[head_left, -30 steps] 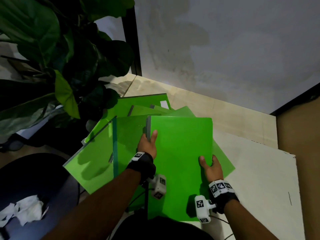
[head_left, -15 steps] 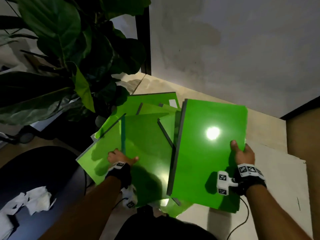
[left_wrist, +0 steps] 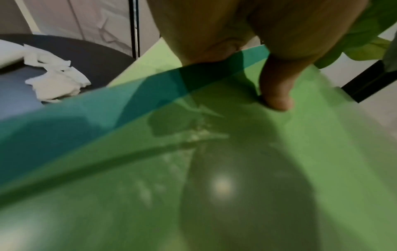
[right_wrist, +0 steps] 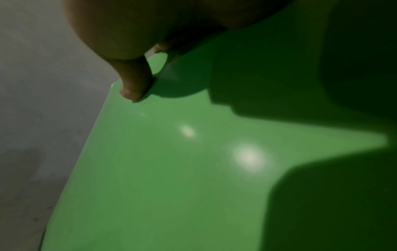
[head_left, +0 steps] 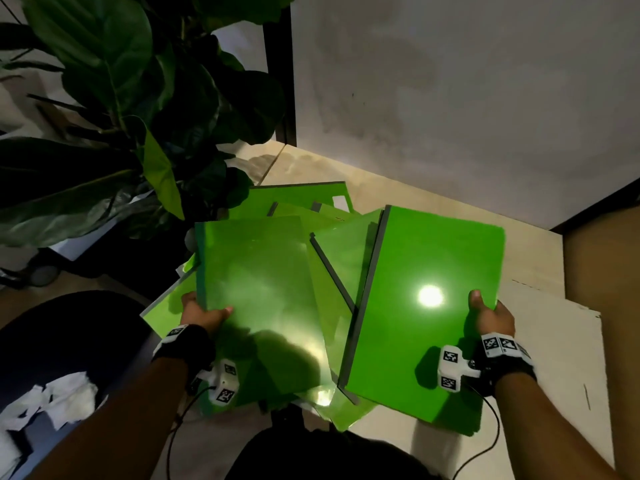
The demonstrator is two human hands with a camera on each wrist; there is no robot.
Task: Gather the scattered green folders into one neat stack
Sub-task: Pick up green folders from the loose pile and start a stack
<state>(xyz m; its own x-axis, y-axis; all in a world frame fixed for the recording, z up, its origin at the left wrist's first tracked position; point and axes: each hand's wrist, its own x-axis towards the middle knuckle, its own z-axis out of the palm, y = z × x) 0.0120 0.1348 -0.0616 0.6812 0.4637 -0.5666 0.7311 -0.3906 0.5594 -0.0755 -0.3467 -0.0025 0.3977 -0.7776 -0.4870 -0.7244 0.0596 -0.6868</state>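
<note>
Head view showed me with a folder in each hand over the fanned pile of green folders (head_left: pixel 304 209) on the pale tabletop (head_left: pixel 540 393). My right hand (head_left: pixel 490 315) pinched the right edge of the opaque green folder (head_left: pixel 426 306), thumb on top, its grey spine facing left. My left hand (head_left: pixel 201 311) pinched the left edge of the translucent green folder (head_left: pixel 263 299), thumb on the cover. Between them a third folder (head_left: pixel 343 258) lay skewed with its spine slanted, and more fanned out behind, under the leaves of the potted plant (head_left: pixel 138 116). I judged the good move was to lay the right folder onto the left one, spines on the same side, then square the edges with both palms.

Left wrist view showed my thumb (left_wrist: pixel 277 88) pressed flat on the glossy cover, the other fingers hidden beneath it. Crumpled white paper (left_wrist: pixel 55 79) lay on a dark round surface (left_wrist: pixel 96 51) beyond.

Right wrist view showed my thumb (right_wrist: pixel 134 79) clamping the folder edge, which bowed slightly under it. I reckoned the slick covers would slide, so a light grip near the middle of the edge would serve better than a hard corner pinch.
</note>
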